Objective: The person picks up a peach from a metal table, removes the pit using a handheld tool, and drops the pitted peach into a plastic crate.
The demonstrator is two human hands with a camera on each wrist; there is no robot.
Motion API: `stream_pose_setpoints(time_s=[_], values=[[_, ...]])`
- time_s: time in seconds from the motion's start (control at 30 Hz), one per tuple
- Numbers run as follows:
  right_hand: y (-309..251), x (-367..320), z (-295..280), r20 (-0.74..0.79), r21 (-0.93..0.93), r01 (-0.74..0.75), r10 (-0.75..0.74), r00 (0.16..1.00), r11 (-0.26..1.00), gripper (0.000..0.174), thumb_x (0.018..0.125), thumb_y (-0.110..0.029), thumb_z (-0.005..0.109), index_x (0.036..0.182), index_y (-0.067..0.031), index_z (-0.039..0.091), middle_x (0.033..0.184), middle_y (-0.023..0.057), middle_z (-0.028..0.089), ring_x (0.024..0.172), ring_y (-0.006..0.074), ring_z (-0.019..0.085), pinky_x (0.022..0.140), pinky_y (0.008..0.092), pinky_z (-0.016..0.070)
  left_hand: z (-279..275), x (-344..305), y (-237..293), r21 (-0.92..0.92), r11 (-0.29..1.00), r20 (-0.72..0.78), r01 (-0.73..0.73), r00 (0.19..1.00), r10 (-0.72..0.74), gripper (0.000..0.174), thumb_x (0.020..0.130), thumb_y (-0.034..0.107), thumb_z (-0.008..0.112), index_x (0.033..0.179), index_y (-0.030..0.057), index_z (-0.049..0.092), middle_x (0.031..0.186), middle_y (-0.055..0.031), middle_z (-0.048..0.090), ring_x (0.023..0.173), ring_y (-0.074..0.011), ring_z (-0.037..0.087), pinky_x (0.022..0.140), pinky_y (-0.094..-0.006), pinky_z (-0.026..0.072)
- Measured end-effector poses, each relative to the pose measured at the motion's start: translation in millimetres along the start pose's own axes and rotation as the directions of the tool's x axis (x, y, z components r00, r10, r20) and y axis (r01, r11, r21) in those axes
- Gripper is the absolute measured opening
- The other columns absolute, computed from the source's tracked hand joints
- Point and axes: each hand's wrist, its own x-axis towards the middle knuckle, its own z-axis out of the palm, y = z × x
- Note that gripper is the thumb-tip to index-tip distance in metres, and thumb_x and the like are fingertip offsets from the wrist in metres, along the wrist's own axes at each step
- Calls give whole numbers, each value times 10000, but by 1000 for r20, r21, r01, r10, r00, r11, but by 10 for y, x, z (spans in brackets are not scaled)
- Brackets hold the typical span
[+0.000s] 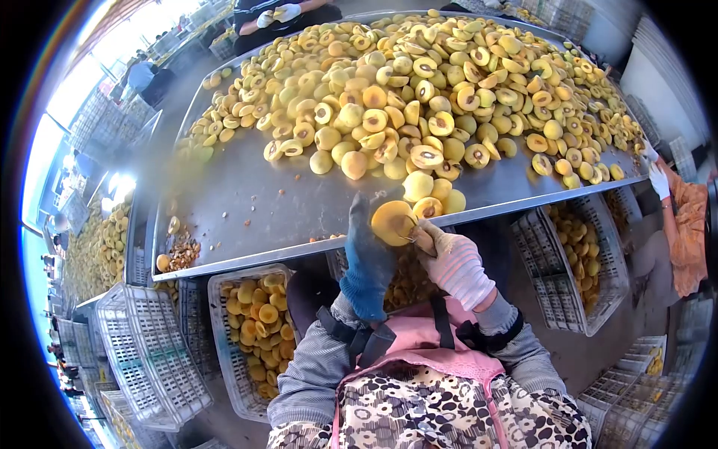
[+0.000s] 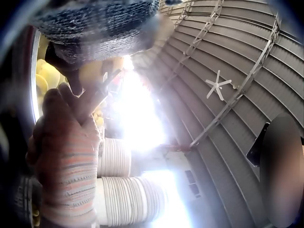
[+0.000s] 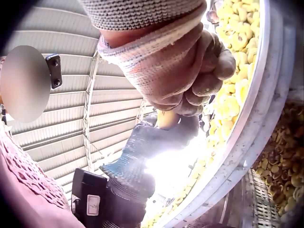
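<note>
Over the near edge of the metal table [image 1: 299, 191], my left hand [image 1: 368, 258] in a blue glove holds a yellow peach half [image 1: 394, 223], cut face toward my right hand. My right hand [image 1: 455, 263], in a white glove with pink and grey stripes, grips a small tool [image 2: 90, 102] with a wooden-looking handle and a thin metal end. In the head view that metal end is at the cut face of the peach half. The right wrist view shows the right hand's curled fingers [image 3: 206, 83], with the blue glove [image 3: 142, 147] just beyond. Loose peaches [image 1: 428, 208] lie just past the hands.
A large heap of halved peaches [image 1: 419, 90] covers the table's far side. Brown scraps [image 1: 183, 251] lie at its left corner. Below the front edge stand crates of peaches, one at left [image 1: 217, 314] and one at right [image 1: 598, 299]. Another person's gloved hand [image 1: 658, 179] is at the right edge.
</note>
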Motion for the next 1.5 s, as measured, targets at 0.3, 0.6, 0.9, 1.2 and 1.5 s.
stream_pose_setpoints(time_s=[0.3, 0.6, 0.9, 1.2, 1.5], values=[[54, -68, 156, -91, 96, 73, -64, 994, 993, 379, 831, -251, 627, 1191, -152, 569, 815, 177, 658, 784, 371, 639, 701, 442, 507, 6, -115, 380, 15, 998, -76, 59, 995, -57, 502, 805, 6, 704, 1235, -3, 444, 1136, -129, 612, 989, -189, 611, 872, -312, 505], [147, -48, 120, -50, 80, 173, -170, 984, 982, 266, 916, -284, 517, 1123, -135, 592, 759, 175, 650, 744, 361, 640, 653, 445, 497, 57, -148, 518, -154, 971, -23, 182, 982, -188, 447, 797, 20, 701, 1191, -8, 490, 1104, -127, 620, 973, -188, 613, 845, -301, 506], [114, -113, 202, 50, 158, 131, -141, 989, 979, 167, 846, -143, 587, 992, -84, 642, 830, 125, 672, 764, 312, 641, 682, 351, 511, 78, -115, 500, -124, 979, -81, 160, 982, -171, 259, 978, 182, 470, 1124, -18, 543, 934, -126, 660, 848, -208, 640, 774, -298, 515], [-119, -226, -95, 584, 717, -316, -287, 759, 622, 208, 805, -67, 615, 1003, -10, 647, 804, 61, 661, 793, 132, 611, 775, 290, 494, -82, -93, 67, -276, 961, 234, 33, 972, 34, 308, 942, 253, 535, 1083, -18, 564, 889, -133, 677, 772, -268, 681, 699, -341, 551], [357, 4, 695, 705, -111, 182, -52, 708, 977, 291, 873, -189, 538, 1121, -109, 667, 956, 167, 681, 930, 319, 653, 800, 391, 508, -1817, -456, -166, 239, 798, -205, 553, 832, -515, 200, 854, 223, 688, 873, 28, 648, 849, -70, 666, 768, -210, 641, 675, -326, 512]])
